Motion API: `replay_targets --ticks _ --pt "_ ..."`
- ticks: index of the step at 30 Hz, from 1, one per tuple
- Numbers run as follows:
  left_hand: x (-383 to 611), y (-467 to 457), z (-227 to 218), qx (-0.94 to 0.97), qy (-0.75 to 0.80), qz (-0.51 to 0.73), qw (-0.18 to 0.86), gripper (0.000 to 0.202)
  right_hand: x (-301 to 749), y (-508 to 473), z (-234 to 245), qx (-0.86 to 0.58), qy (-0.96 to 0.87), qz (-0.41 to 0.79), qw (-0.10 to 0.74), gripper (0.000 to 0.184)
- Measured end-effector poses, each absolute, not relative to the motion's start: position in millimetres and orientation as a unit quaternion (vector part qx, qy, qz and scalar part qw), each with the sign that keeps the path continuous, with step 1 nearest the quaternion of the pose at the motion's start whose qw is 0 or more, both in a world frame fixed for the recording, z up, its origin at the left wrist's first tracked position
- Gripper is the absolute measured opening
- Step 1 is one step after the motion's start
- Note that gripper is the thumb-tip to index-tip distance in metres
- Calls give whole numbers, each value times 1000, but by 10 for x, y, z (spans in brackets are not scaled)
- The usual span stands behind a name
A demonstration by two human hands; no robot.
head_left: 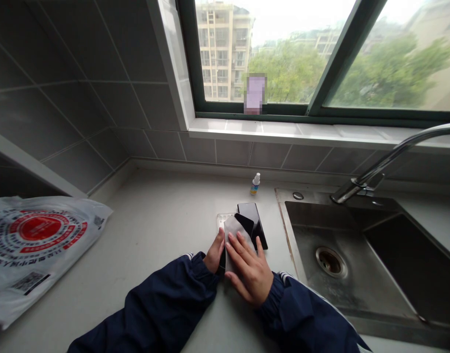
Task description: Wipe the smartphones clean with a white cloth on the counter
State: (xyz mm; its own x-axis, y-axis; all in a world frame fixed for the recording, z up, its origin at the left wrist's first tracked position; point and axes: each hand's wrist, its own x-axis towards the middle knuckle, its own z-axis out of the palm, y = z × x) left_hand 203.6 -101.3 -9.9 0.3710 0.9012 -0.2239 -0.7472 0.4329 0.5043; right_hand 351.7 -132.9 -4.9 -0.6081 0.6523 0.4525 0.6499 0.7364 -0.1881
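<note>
Pressing grey cloth (pixel 235 231) onto black phone (pixel 255 221) just left of sink (pixel 361 294), right hand (pixel 249 272) flat, fingers spread, left hand (pixel 214 254) pinching the phone's left edge, small bottle (pixel 255 184) beyond sink's corner, white bag (pixel 37 245) far left, red seal, writing illegible.

Sink (pixel 361 240): set into the counter (pixel 155 220).
Faucet (pixel 390 158): behind the sink, reaching over it.
Small bottle (pixel 255 183): on the counter, just behind the sink's back left corner.
Phone (pixel 253 220): just left of the sink's rim.
Sheet (pixel 234 231): over the phone, under the right hand (pixel 249 270); the left hand (pixel 214 253) touches its left edge.
Bag (pixel 34 245): on the counter, far left of the sink.
</note>
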Motion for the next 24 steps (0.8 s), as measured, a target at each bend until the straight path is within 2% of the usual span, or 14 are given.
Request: replay_targets --ticks 11,20,24 --pt "2004 -1001 -175 160 229 479 832 63 3536 -1329 -16 -339 -909 14 241 58" --pt "2056 -1022 -120 322 180 492 788 67 3648 -1178 -92 -451 -859 -8 241 65" --pt "2058 -1039 -108 327 180 479 794 65 3666 -1150 -109 -491 -835 0 249 69"
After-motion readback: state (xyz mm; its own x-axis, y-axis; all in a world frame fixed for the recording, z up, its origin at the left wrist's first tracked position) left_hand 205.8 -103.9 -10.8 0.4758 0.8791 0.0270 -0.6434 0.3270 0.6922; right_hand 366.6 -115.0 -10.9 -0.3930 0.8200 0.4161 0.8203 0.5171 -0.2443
